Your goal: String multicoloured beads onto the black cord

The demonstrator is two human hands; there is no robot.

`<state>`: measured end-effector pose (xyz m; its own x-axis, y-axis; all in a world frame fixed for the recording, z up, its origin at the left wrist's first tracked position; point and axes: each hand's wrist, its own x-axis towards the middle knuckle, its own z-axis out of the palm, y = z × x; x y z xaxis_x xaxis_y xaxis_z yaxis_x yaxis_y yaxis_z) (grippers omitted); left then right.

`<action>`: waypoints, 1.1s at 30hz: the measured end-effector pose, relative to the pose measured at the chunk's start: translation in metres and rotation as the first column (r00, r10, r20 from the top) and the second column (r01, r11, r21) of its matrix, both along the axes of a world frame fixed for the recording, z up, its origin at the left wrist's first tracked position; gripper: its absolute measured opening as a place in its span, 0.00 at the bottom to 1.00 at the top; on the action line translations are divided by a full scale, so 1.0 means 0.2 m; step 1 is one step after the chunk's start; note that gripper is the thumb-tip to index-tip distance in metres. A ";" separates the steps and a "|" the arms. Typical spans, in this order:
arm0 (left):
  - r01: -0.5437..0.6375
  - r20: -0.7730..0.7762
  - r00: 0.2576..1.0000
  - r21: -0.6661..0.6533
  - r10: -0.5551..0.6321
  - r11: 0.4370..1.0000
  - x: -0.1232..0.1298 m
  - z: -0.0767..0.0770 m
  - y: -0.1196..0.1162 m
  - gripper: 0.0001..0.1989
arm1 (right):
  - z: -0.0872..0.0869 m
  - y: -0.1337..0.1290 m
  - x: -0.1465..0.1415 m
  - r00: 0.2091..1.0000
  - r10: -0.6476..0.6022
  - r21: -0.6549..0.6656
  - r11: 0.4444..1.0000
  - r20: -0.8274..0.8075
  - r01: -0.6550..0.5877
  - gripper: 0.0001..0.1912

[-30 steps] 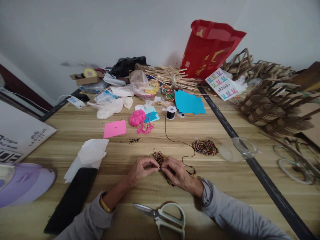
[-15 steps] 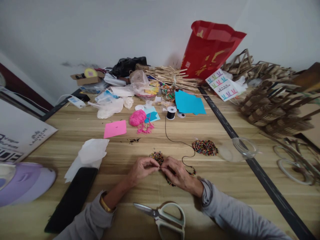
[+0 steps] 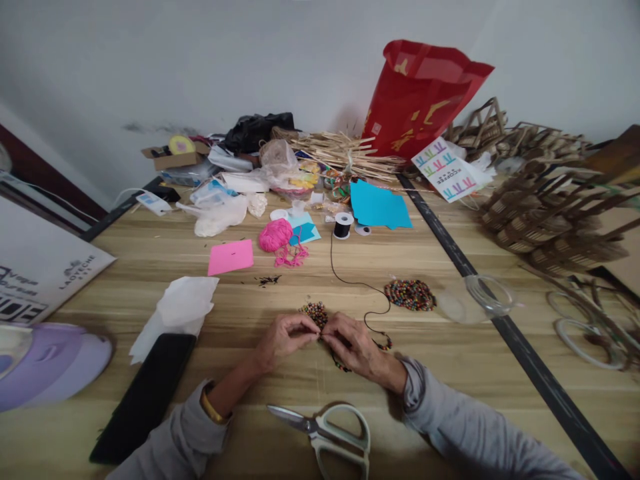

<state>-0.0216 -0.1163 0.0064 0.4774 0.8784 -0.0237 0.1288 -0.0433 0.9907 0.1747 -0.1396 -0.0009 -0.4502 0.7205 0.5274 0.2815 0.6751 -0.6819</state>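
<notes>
My left hand [image 3: 285, 341] and my right hand [image 3: 354, 343] meet over the table, thumb and forefinger of each closed in a pinch. What the left fingertips hold is too small to make out. A thin black cord strung with small coloured beads [image 3: 341, 365] comes out beneath my right hand, which grips it; its held end is hidden. Just beyond the fingertips lies a pile of loose multicoloured beads [image 3: 314, 311]. The black cord [image 3: 345, 281] winds back to its spool [image 3: 343, 226]. Scissors with pale handles [image 3: 327, 427] lie in front of my hands.
A coil of strung beads [image 3: 410, 295] lies at right, beside clear tubing [image 3: 489, 295]. Pink yarn [image 3: 275, 235], pink paper [image 3: 231, 257] and blue paper [image 3: 380, 204] are farther back. A black phone-like slab [image 3: 145, 400] sits left; small woven baskets [image 3: 545, 213] crowd the right.
</notes>
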 end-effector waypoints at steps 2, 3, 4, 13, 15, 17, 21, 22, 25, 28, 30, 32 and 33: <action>0.002 -0.005 1.000 -0.005 -0.002 1.000 0.00 0.00 0.00 0.06 | 0.00 0.00 0.00 1.000 0.004 -0.001 1.000 -0.004 -0.004 0.08; 0.006 -0.006 1.000 -0.006 -0.006 1.000 0.00 0.00 0.00 0.06 | 0.00 0.00 0.00 1.000 0.005 0.001 1.000 -0.006 -0.005 0.08; 0.008 -0.003 1.000 -0.005 -0.008 1.000 0.00 0.00 0.00 0.06 | 0.00 0.00 0.00 1.000 0.003 0.004 1.000 -0.010 -0.003 0.08; 0.008 0.005 1.000 -0.001 -0.008 1.000 0.00 -0.02 0.00 0.07 | -0.02 0.00 0.00 1.000 -0.001 0.005 1.000 -0.026 0.001 0.05; 0.007 0.008 1.000 0.000 -0.007 1.000 0.00 -0.02 0.00 0.07 | -0.02 0.00 0.00 0.999 -0.004 0.008 1.000 -0.033 0.005 0.05; 0.008 0.008 1.000 0.009 -0.008 1.000 0.00 -0.02 0.00 0.07 | -0.02 0.00 0.00 0.999 -0.006 0.004 1.000 -0.034 0.006 0.05; 0.023 -0.006 1.000 0.040 -0.023 0.999 0.00 -0.02 0.00 0.06 | -0.03 0.00 0.00 1.000 -0.007 -0.015 1.000 -0.020 0.007 0.06; 0.026 -0.005 1.000 0.050 -0.026 0.998 -0.01 -0.02 0.00 0.06 | -0.03 0.00 0.00 1.000 -0.009 -0.018 1.000 -0.016 0.008 0.05; 0.026 0.012 1.000 0.068 -0.027 0.997 -0.01 -0.02 0.00 0.06 | -0.04 -0.01 0.00 1.000 -0.017 -0.019 1.000 -0.007 0.017 0.05; 0.007 0.017 1.000 0.032 -0.008 0.999 0.00 -0.03 0.00 0.06 | -0.05 -0.01 0.00 1.000 -0.026 -0.012 1.000 -0.008 0.026 0.06; -0.001 0.019 1.000 -0.007 0.001 1.000 0.00 -0.03 0.00 0.06 | -0.04 -0.01 0.00 1.000 -0.025 -0.019 1.000 -0.002 0.025 0.06; -0.002 0.024 1.000 -0.028 0.002 1.000 0.00 -0.02 0.00 0.07 | -0.04 -0.01 0.00 1.000 -0.021 -0.029 0.999 0.005 0.021 0.05; -0.002 0.027 1.000 -0.029 0.002 1.000 0.00 -0.02 0.00 0.07 | -0.04 -0.01 0.00 1.000 -0.020 -0.031 0.999 0.006 0.020 0.05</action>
<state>-0.0221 -0.1169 0.0018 0.4764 0.8785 -0.0363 0.1020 -0.0142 0.9947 0.1756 -0.1409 -0.0084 -0.4386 0.7454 0.5019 0.2983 0.6476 -0.7012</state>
